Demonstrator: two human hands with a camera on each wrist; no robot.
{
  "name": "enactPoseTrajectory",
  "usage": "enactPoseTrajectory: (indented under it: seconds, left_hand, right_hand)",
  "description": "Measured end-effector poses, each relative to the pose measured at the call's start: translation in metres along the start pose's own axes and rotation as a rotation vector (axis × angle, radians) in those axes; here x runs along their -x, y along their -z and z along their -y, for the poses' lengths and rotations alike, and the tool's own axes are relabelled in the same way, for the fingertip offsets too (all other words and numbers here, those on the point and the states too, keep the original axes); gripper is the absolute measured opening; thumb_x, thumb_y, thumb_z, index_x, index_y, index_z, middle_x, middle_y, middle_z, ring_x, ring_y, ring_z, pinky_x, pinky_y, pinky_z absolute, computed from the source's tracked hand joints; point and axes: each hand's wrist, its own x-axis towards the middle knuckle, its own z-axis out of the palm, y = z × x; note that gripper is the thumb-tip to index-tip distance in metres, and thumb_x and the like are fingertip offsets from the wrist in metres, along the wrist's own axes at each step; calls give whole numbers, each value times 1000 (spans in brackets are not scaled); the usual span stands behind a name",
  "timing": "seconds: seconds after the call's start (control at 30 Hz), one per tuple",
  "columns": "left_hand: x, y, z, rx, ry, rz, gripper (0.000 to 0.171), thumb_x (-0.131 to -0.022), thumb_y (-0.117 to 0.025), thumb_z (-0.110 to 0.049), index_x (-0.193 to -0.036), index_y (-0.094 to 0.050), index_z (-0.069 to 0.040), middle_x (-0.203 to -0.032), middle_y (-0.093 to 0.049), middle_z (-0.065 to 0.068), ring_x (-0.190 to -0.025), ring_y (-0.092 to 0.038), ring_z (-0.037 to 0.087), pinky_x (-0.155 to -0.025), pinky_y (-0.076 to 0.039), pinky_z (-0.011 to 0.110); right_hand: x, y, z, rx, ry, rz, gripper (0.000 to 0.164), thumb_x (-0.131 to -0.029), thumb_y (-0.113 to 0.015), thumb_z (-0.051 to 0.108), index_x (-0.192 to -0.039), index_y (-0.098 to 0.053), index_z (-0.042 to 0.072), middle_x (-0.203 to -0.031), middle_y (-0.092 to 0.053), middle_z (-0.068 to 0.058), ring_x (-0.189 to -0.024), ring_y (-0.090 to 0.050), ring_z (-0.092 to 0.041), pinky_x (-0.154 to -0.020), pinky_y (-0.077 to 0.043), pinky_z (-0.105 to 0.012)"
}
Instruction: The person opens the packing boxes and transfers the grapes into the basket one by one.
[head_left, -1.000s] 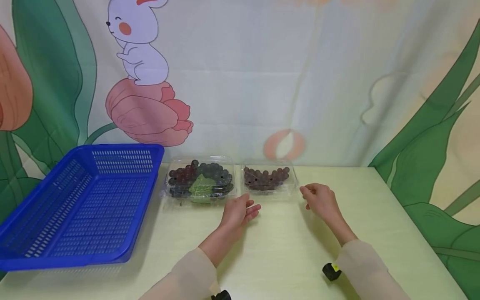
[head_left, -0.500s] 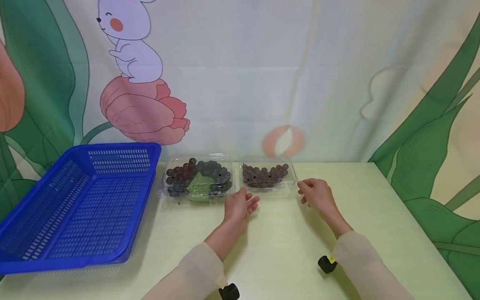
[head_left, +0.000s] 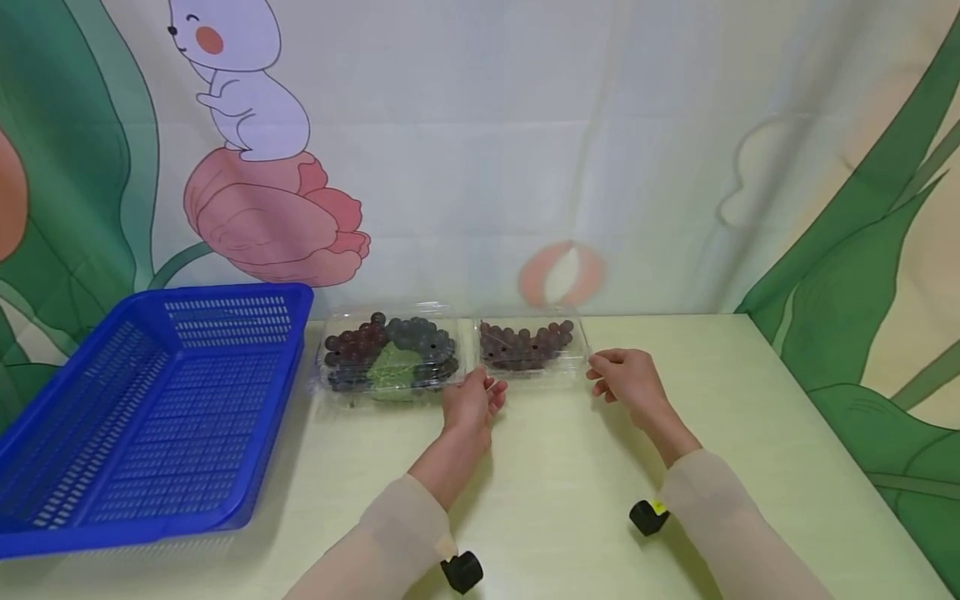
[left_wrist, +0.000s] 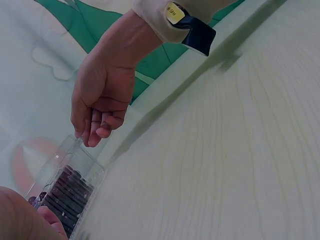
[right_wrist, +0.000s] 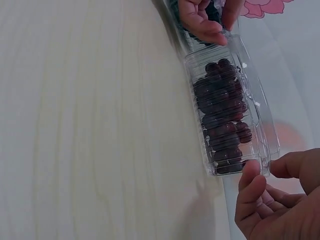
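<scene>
I have both hands at the small clear box, which lies by the back edge of the tabletop, with dark red grapes inside it. My right hand is at the end of the box nearer the tabletop's right edge: my thumb and fingertips pinch the rim at its front corner, with a narrow gap between them and the other fingers curled loosely under. My left hand is at the opposite front corner, thumb and forefinger close together on the rim there, my remaining fingers bent towards the box.

Just beside it, nearer the tabletop's left edge and also along the back, lies the large clear box. Through its lid I see red and nearly black grapes with a green leaf in front of them. My left hand partly overlaps its front corner in the head view.

The blue basket takes up the tabletop's left side, reaching from near the back edge towards the front. Behind everything hangs the cloth, printed with a white rabbit on a pink flower. A black device sits at my right cuff.
</scene>
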Motion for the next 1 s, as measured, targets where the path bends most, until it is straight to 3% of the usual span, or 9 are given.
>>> enactPoseTrajectory:
  seconds: [0.27,0.6,0.87,1.0]
  left_hand:
    - [-2,0,-3,23,-6,6,27,-107,-50,-10,-120,-55,13,-93,-56,10,-77,-62,11,-73,-56,20]
    - [2,6,-4,3,15,55,21,-103,-49,-3,-114,-56,13,-90,-60,12,-76,-63,13,-69,-55,19]
    - [7,13,-9,-39,49,108,28,-100,-50,1,-123,-56,16,-91,-63,13,-79,-63,14,-72,-55,19]
    - [6,16,-9,-54,49,124,26,-98,-51,4,-120,-57,16,-91,-62,13,-79,-63,15,-73,-55,19]
  right_hand:
    - [-3,4,5,-189,-84,61,45,-107,-57,12,-143,-50,-13,-103,-72,-17,-66,-64,-9,-61,-56,-21]
    - [3,11,2,-207,-117,131,45,-107,-58,13,-140,-50,-16,-94,-71,-11,-63,-57,-8,-56,-51,-19]
    - [10,19,-1,-190,-136,174,43,-106,-60,14,-136,-54,-16,-88,-72,-5,-58,-55,-5,-53,-47,-17]
    - [13,21,-2,-174,-137,191,41,-106,-58,13,-135,-56,-15,-87,-71,-5,-57,-52,-5,-51,-44,-15]
